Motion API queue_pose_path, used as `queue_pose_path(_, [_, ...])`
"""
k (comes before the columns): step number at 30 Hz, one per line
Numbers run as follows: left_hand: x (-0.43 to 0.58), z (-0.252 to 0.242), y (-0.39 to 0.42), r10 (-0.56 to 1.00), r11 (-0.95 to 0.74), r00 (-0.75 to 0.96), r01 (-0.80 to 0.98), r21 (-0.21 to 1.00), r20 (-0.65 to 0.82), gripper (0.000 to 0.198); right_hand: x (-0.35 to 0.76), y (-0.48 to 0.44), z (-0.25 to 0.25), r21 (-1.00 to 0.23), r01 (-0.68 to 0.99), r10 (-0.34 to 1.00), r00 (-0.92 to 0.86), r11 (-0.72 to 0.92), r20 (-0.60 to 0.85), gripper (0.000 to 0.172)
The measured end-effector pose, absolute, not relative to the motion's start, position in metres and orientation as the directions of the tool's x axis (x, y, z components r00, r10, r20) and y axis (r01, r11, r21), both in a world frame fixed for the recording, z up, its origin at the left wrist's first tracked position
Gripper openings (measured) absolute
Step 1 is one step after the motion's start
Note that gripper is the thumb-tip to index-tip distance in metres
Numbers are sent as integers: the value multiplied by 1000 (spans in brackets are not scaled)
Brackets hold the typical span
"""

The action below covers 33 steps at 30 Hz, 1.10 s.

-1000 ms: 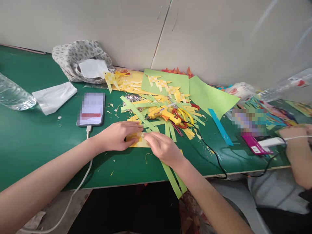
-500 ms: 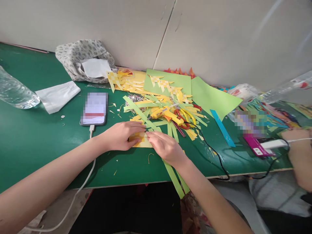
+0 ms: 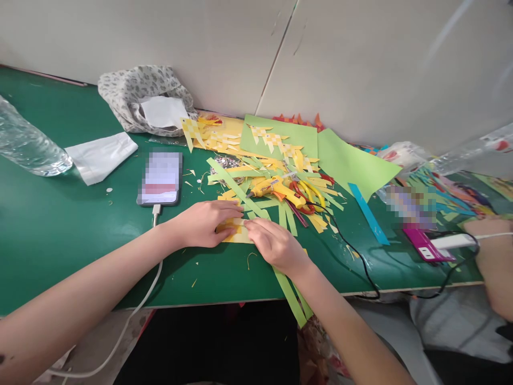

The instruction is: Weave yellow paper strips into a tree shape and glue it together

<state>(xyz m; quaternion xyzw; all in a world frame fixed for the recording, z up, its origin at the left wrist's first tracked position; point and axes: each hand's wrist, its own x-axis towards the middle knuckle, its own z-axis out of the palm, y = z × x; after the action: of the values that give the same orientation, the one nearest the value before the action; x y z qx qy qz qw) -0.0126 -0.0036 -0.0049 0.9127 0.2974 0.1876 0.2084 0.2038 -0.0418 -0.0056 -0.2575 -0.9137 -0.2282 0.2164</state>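
Observation:
My left hand (image 3: 206, 222) lies on a small yellow woven paper piece (image 3: 237, 235) on the green table (image 3: 60, 224), its fingers curled and pressing the piece down. My right hand (image 3: 274, 243) meets it from the right, fingertips pinched on a strip at the piece's edge. Long light-green paper strips (image 3: 290, 299) run under my right wrist and hang over the table's front edge. Just behind the hands lies a heap of yellow and green strips (image 3: 264, 187) with a yellow glue gun (image 3: 276, 188) and scissors (image 3: 306, 195) on it.
A phone (image 3: 160, 179) on a white cable lies left of the heap. White tissue (image 3: 100, 155), a plastic bottle (image 3: 28, 147) and a patterned cloth bag (image 3: 140, 99) sit further left. Green sheets (image 3: 352, 166), a blue strip (image 3: 368, 214) and a pink power strip (image 3: 422, 247) lie right, beside another person's arm (image 3: 495, 262).
Both hands have stayed on the yellow woven piece, with only small finger shifts. The view has drifted slightly, so everything sits a little further right in the picture.

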Motion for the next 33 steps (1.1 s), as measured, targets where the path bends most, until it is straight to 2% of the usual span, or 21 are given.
queue_pose_path(13, [-14,-4,-3,611,-740,763,457,494,210,34,203,-42,-5,356,547,335,-794,758,507,10])
queue_pose_path(19, [-15,-6,-2,557,-805,784,428,411,275,32,204,-42,-3,353,553,372,-804,754,464,12])
queue_pose_path(22, [-15,-4,-2,501,-862,783,414,293,367,26,205,-42,-2,302,548,396,-807,780,438,13])
queue_pose_path(26, [-14,-1,-3,433,-899,784,410,152,445,20,206,-41,1,165,550,440,-786,819,434,18])
queue_pose_path(33, [-14,2,-4,402,-912,807,392,116,433,27,211,-43,4,46,545,480,-772,837,416,29])
